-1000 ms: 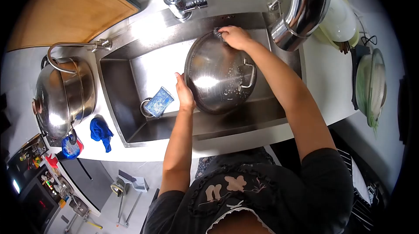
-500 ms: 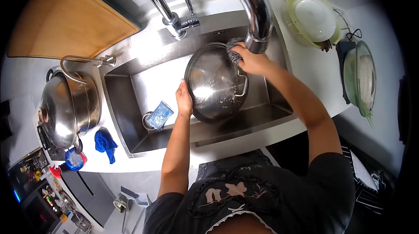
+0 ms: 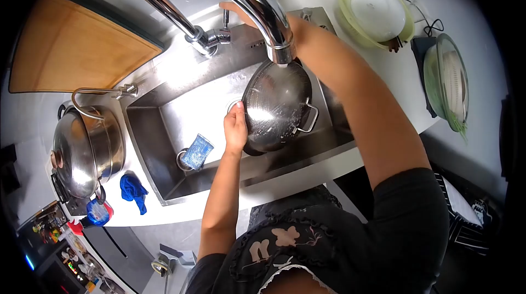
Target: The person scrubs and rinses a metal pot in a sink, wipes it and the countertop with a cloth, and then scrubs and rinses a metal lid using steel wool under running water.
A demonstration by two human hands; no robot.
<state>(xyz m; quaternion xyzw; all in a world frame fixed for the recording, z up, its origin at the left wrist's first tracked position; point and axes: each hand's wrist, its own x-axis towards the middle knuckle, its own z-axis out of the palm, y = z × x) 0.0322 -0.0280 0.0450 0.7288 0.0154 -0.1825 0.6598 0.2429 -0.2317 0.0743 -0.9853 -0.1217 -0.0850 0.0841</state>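
Note:
My left hand (image 3: 235,129) grips the rim of a round steel pan (image 3: 276,110), which is tilted in the sink (image 3: 148,129) with its underside up and its loop handle towards the right. The raised faucet spout (image 3: 280,47) is over the pan's upper edge, with a pale streak at its mouth. At the faucet lever (image 3: 226,19), a stretched finger of my right hand (image 3: 238,13) touches or nearly touches the top. The spout hides most of that hand, and no scrubber is visible. A blue sponge cloth (image 3: 197,152) lies by the drain ring.
A large lidded steel pot (image 3: 82,151) and a blue cloth (image 3: 133,192) stand left of the sink. A wooden board (image 3: 82,47) leans behind. At the right are a green basin with a white bowl (image 3: 378,12) and a glass-lidded container (image 3: 452,83).
My right hand has left the pan's edge, where it held a dark scrubber, and moved up and left to the faucet lever. The pan is more tilted, still in my left hand.

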